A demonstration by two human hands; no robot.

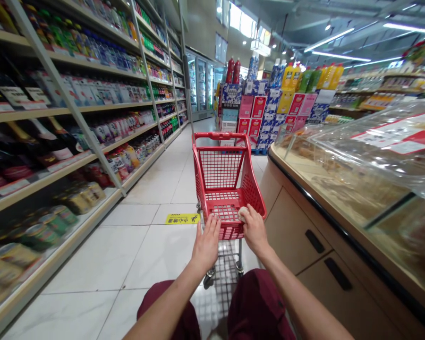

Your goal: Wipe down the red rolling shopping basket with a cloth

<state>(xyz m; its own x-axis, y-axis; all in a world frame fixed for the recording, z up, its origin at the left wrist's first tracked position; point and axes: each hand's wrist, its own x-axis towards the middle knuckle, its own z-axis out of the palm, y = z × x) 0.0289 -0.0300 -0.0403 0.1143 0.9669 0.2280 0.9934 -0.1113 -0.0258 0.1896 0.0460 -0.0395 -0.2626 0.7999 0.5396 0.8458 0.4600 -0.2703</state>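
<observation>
A red plastic shopping cart [222,186] with a grid basket stands on the tiled floor before my knees, its near rim toward me. On the left of that rim my left hand [208,238] lies with fingers stretched out flat. My right hand [255,229] is closed around a crumpled whitish cloth [243,214] and presses it against the right part of the near rim. How far the cloth extends under my fingers is hidden. The visible basket floor shows only its red grid.
Shelves of bottles and cans [102,89] line the left side. A wooden display counter [290,222] with clear covers stands close on the right. Stacked drink boxes [251,111] rise ahead. A yellow floor sticker [183,218] lies left of the cart.
</observation>
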